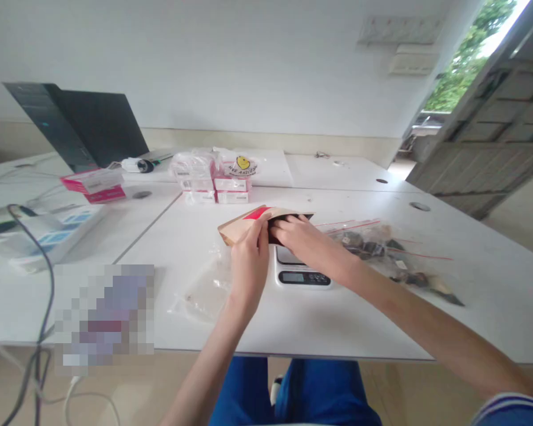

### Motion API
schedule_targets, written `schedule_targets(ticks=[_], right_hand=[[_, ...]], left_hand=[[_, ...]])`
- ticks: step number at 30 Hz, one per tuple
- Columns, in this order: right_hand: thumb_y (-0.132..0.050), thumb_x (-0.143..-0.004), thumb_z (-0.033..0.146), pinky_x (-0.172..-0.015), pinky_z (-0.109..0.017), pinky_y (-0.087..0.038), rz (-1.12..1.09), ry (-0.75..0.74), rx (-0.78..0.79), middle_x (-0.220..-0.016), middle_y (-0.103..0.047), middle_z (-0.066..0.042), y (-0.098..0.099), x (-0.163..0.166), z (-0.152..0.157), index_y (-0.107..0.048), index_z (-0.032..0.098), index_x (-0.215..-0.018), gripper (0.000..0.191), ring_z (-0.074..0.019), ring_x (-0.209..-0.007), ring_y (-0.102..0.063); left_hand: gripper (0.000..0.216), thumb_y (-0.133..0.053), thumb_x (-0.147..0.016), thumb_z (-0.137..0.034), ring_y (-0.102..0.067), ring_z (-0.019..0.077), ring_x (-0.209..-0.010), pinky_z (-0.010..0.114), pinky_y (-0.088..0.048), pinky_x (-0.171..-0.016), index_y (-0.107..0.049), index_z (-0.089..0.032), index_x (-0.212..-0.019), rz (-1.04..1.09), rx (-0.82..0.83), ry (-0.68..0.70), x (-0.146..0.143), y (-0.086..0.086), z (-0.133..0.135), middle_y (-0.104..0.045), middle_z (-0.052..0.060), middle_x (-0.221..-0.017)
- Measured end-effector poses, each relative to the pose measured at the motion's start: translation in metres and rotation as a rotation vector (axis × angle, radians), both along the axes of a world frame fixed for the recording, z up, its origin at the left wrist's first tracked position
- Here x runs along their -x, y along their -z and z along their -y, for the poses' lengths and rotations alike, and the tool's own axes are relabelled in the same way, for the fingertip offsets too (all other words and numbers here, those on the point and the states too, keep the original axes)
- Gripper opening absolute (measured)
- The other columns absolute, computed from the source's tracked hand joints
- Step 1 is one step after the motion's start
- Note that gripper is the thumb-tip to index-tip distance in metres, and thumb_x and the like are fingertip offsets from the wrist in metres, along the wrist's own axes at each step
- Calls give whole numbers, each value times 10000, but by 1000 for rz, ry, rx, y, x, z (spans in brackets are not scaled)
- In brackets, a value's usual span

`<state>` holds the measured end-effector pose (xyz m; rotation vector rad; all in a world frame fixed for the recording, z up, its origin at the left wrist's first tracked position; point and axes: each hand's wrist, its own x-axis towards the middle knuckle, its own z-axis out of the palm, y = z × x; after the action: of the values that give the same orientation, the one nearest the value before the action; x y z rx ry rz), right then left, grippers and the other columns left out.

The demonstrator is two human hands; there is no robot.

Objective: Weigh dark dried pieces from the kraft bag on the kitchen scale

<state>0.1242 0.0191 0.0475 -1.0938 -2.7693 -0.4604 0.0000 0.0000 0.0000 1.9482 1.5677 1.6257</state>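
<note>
Fingers (pixel 260 228) of left hand (pixel 249 260) pinching flat tan kraft-paper pouch with red stripe (pixel 244 225) at its near edge | right hand (pixel 304 239) gripping pouch mouth, fingers curled | pouch hovering over small white digital scale (pixel 299 272), long axis running nine-to-three | clear zip bags of dark pieces (pixel 382 248) lying at three o'clock.

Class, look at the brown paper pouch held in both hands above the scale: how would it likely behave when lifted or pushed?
The brown paper pouch looks flat and thin, so probably light. It holds its shape between the left hand and right hand, so likely semi-stiff, bending rather than drooping. Flat-sided, it should slide, not roll, if pushed on the table.
</note>
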Motion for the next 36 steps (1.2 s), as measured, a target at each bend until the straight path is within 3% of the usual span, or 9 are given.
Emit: schedule_targets(ticks=[6,11,14,18,22,24,27,33,36], right_hand=[[-459,-864,59,-804,-385,-449,-159,-33,-113,-1051,-652,-100,-2,-10,9,-618,146,-997,225,-242,-969,-558],[-462,-902,167,-899,-379,-457,-545,-137,14,-1088,-669,-43,-19,-31,19,-639,205,-964,192,-191,-1015,-593],[-504,-883,208,-861,-324,-501,-776,-65,129,-1092,-672,-22,-23,-54,33,-646,239,-925,152,-173,-1013,-613],[-520,-870,265,-800,-307,-533,-922,112,317,-1079,-681,-35,7,-78,34,-654,243,-906,141,-190,-1008,-629],[-514,-862,227,-803,-328,-529,-823,125,455,-985,-706,-49,55,-79,10,-665,216,-911,159,-184,-896,-665],[-515,-862,213,-810,-339,-524,-798,107,448,-978,-707,-59,70,-75,-2,-662,203,-887,150,-186,-893,-664],[-509,-871,209,-831,-358,-515,-749,74,390,-999,-704,-65,80,-74,-13,-663,204,-864,154,-193,-923,-655],[-495,-882,207,-946,-411,-462,-714,31,360,-1189,-625,-54,90,-85,-14,-635,258,-1054,228,-220,-1116,-569],[-527,-859,204,-845,-364,-522,-821,63,367,-1158,-592,-76,96,-87,-11,-562,247,-1085,232,-199,-1004,-613]], left_hand=[[298,-386,-916,-271,-658,159,-843,262,-485,-774,-622,-223,-1092,25,25,-7,3,-7,-8,-710,30,-957],[295,-385,-914,-285,-654,174,-903,276,-469,-825,-628,-226,-1069,33,39,17,10,-16,-18,-708,29,-995],[294,-390,-909,-295,-659,186,-884,273,-471,-787,-633,-235,-1063,23,37,-10,16,-21,-25,-714,26,-965],[298,-405,-897,-307,-660,202,-857,265,-459,-739,-652,-215,-1035,3,44,-90,21,-25,-35,-718,46,-917],[314,-406,-893,-330,-654,208,-838,263,-439,-732,-660,-196,-1021,-23,55,-129,22,-25,-44,-714,62,-893],[320,-405,-893,-338,-650,206,-835,259,-430,-730,-660,-193,-1022,-22,57,-131,22,-24,-46,-711,63,-890],[323,-402,-894,-344,-644,196,-817,247,-418,-716,-658,-196,-1024,-17,64,-119,22,-23,-47,-709,54,-878],[316,-410,-891,-340,-635,176,-779,224,-402,-679,-666,-201,-1011,-19,60,-123,24,-21,-47,-706,37,-831],[310,-419,-887,-340,-637,177,-797,221,-407,-687,-671,-198,-998,6,44,-119,25,-21,-47,-707,34,-840]])
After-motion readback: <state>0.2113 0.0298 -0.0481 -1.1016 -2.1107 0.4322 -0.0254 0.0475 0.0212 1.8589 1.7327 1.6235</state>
